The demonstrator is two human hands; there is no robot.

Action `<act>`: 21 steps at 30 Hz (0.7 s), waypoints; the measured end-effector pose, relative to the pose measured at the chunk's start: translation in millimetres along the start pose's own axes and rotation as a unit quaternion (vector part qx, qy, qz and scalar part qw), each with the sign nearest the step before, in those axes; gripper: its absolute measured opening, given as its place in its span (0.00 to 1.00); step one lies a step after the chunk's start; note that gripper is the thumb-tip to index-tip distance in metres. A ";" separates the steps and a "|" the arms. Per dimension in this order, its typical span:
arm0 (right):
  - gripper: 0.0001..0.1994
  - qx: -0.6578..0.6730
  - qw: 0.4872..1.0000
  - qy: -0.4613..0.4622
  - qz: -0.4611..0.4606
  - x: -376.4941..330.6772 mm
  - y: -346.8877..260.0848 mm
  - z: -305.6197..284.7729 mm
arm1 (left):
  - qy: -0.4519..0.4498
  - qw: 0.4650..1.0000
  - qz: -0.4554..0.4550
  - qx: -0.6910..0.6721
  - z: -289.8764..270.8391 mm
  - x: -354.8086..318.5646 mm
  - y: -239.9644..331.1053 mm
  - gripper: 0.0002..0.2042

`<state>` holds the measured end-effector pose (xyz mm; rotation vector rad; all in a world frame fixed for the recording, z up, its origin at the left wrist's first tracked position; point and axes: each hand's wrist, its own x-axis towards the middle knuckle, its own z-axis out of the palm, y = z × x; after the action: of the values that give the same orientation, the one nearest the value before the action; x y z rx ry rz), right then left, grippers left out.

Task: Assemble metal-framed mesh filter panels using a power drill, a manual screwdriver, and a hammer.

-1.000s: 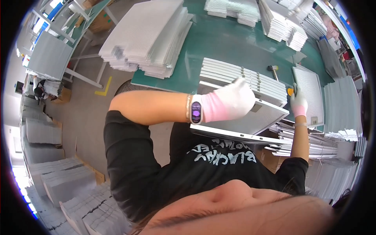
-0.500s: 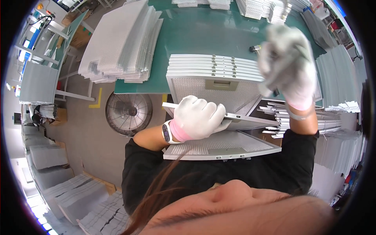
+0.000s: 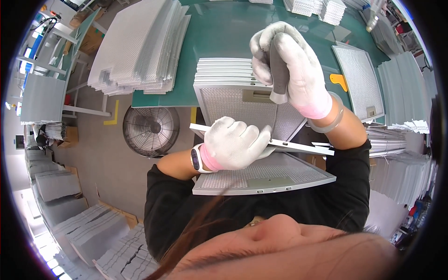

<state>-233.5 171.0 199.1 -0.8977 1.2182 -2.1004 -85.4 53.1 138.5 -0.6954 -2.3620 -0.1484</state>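
The two hands are apart, each with its own hold. The left hand (image 3: pixel 231 144), in a white glove with a pink cuff, is clamped over the upper edge of a framed mesh panel (image 3: pixel 305 147), fingers on top. This panel is tilted in front of the person's body, seen almost edge-on. Just behind it, nearer the body, a second panel (image 3: pixel 266 173) leans back against the black shirt (image 3: pixel 186 205), its mesh face and grey latch plate upward.

The right hand (image 3: pixel 296 70) is raised above the near side of the green worktop (image 3: pixel 219 37), with its fingers curled round a dark grey tool (image 3: pixel 279 70). The tool's paler, flat end points down toward the person; the glove hides part of the rest.

Below the right hand, a row of white-framed panels (image 3: pixel 221 70) sits at the worktop's near edge, and the front one shows its mesh face and a beige latch plate (image 3: pixel 256 95). To the right, a yellow scraper (image 3: pixel 339 81) lies just beside a flat mesh panel (image 3: pixel 358 81). A tall pile of mesh sheets (image 3: pixel 130 46) covers the worktop's left part. A round caged fan (image 3: pixel 151 130) is on the floor (image 3: pixel 105 154) left of the panels.
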 end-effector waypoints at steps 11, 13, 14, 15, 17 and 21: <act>0.12 -0.009 0.998 0.007 0.067 7.5 7.5 2.8 | 0.024 1.000 -0.001 -0.016 3.8 -2.2 -2.0 0.15; 0.12 0.024 0.998 0.016 0.061 8.9 8.3 7.6 | 0.011 1.000 -0.004 -0.026 1.1 -2.9 -1.5 0.15; 0.12 0.025 0.998 0.015 0.061 8.3 7.5 8.2 | -0.002 0.999 -0.008 -0.036 0.1 -3.4 -1.1 0.15; 0.12 0.018 0.998 -0.006 0.056 8.1 5.7 7.9 | -0.001 0.999 -0.007 -0.037 0.9 -2.6 -1.6 0.15; 0.12 0.010 0.998 -0.025 0.052 6.8 5.6 8.2 | 0.023 0.999 -0.009 -0.035 2.9 -0.8 -2.2 0.14; 0.20 0.041 0.990 -0.097 0.092 5.6 10.0 12.2 | 0.015 0.999 -0.010 -0.035 1.7 -0.4 0.5 0.15</act>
<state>-226.5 156.1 196.3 -0.8932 1.0631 -1.8584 -85.9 53.8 137.0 -0.6979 -2.3457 -0.2488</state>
